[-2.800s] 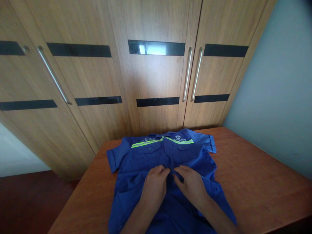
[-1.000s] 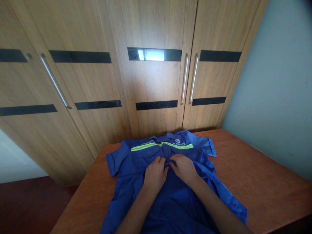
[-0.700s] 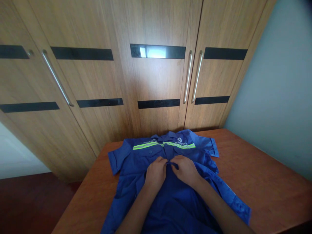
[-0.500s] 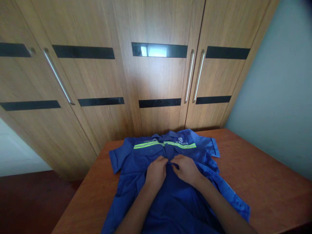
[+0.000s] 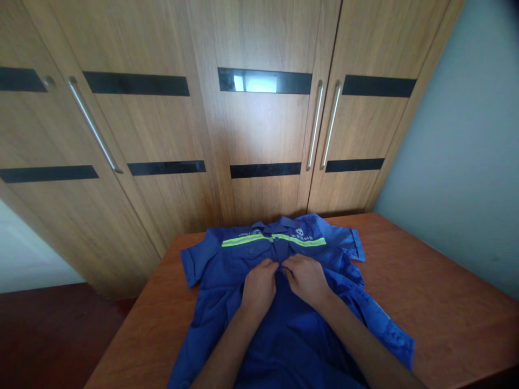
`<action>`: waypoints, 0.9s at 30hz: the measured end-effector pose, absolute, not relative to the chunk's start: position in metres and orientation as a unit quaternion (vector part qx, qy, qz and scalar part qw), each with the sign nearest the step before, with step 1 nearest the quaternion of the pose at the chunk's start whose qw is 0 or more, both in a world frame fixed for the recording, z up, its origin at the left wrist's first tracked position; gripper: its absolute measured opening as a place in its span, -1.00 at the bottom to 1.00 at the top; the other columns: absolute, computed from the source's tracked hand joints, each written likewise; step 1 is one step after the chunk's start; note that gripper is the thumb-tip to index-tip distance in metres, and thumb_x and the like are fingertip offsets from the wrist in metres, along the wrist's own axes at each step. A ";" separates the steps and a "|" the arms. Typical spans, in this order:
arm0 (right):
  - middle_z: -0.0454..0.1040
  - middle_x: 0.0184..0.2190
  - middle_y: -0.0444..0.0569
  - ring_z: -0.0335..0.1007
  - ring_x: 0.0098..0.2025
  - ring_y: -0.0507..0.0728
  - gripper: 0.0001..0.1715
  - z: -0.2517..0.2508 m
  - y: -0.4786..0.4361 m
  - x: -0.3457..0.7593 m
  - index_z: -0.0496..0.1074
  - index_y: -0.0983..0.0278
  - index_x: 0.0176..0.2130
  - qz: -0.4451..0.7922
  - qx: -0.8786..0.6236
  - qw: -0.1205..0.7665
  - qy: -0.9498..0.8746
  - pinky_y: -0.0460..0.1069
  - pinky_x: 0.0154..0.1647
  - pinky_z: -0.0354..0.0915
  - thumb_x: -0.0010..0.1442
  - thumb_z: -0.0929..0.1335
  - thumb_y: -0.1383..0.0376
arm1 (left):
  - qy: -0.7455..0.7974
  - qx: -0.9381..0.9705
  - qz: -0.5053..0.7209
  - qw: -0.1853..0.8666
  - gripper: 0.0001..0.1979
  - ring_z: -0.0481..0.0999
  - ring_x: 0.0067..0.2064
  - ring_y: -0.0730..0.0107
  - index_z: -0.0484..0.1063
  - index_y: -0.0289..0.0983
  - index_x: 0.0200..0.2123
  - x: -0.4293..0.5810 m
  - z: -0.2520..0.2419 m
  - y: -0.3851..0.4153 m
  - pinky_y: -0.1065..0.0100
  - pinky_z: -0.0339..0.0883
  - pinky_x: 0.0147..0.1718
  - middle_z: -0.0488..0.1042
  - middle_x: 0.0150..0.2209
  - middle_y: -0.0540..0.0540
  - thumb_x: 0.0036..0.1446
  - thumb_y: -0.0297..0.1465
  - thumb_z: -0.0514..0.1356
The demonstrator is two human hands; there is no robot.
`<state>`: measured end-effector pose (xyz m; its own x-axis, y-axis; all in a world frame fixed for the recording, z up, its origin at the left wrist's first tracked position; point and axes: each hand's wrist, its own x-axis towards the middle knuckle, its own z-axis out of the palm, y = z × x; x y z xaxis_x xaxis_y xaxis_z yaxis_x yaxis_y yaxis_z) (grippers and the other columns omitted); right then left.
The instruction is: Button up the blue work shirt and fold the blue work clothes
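A blue short-sleeved work shirt (image 5: pixel 227 270) lies front side up, its collar toward the wardrobe. A yellow-green and silver reflective strip (image 5: pixel 243 240) crosses its chest, with white print near the collar. My left hand (image 5: pixel 260 283) and my right hand (image 5: pixel 306 275) meet at the front placket just below the chest. Both have their fingers closed, pinching the shirt's front edges. Whether a button is between the fingertips is hidden. The right front panel (image 5: pixel 381 316) of the shirt is folded loosely outward beyond my right forearm.
The shirt rests on a reddish-brown wooden table (image 5: pixel 421 270). Right behind it stands a wooden wardrobe (image 5: pixel 263 129) with long metal handles (image 5: pixel 315 127) and black strips. A pale wall (image 5: pixel 458 162) borders the table at the right.
The fingers of my right hand have drawn in slightly against the placket and the gap under them has narrowed. My left hand has stayed nearly in place.
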<state>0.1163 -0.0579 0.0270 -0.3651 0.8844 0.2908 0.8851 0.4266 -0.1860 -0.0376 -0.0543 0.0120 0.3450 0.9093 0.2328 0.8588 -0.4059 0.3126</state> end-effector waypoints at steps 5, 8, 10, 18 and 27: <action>0.53 -0.32 -0.02 0.41 -0.21 0.15 -0.78 0.023 -0.059 0.108 0.47 0.23 -0.30 -0.030 -0.569 0.186 -0.801 -0.03 -0.22 0.20 0.22 0.23 0.38 | 0.539 0.816 0.194 0.077 -0.68 0.52 -0.15 0.32 0.45 -0.22 -0.23 -0.039 0.011 -0.054 0.38 0.32 -0.17 0.50 -0.23 -0.09 0.17 -0.62 -0.04; 0.53 -0.30 -0.01 0.42 -0.20 0.15 -0.75 0.020 -0.058 0.107 0.48 0.23 -0.24 -0.033 -0.564 0.193 -0.802 -0.02 -0.18 0.22 0.22 0.22 0.39 | 0.539 0.814 0.200 0.086 -0.69 0.52 -0.15 0.33 0.46 -0.23 -0.24 -0.040 0.011 -0.054 0.39 0.33 -0.16 0.50 -0.24 -0.09 0.18 -0.61 -0.04; 0.54 -0.29 -0.01 0.42 -0.18 0.14 -0.74 0.019 -0.057 0.108 0.49 0.22 -0.22 -0.023 -0.554 0.198 -0.808 -0.03 -0.15 0.23 0.21 0.23 0.39 | 0.539 0.812 0.204 0.087 -0.69 0.52 -0.16 0.33 0.47 -0.23 -0.23 -0.041 0.010 -0.055 0.38 0.33 -0.16 0.51 -0.24 -0.09 0.19 -0.59 -0.04; 0.59 -0.22 -0.07 0.50 -0.15 0.13 -0.71 0.012 -0.040 0.119 0.53 0.17 -0.20 0.050 -0.561 0.308 -0.766 -0.04 -0.09 0.32 0.16 0.26 0.36 | 0.513 0.798 0.291 0.124 -0.60 0.53 -0.11 0.35 0.50 -0.13 -0.08 -0.047 0.008 -0.055 0.38 0.34 -0.08 0.54 -0.17 -0.07 0.20 -0.59 -0.03; 0.60 -0.23 -0.04 0.51 -0.15 0.17 -0.69 0.054 -0.038 0.172 0.55 0.22 -0.25 0.058 -0.507 0.550 -0.660 0.03 -0.03 0.34 0.19 0.24 0.23 | 0.511 0.627 0.584 0.074 -0.72 0.51 -0.18 0.32 0.52 -0.23 -0.34 -0.091 0.048 -0.053 0.33 0.34 -0.11 0.55 -0.29 -0.04 0.13 -0.48 -0.01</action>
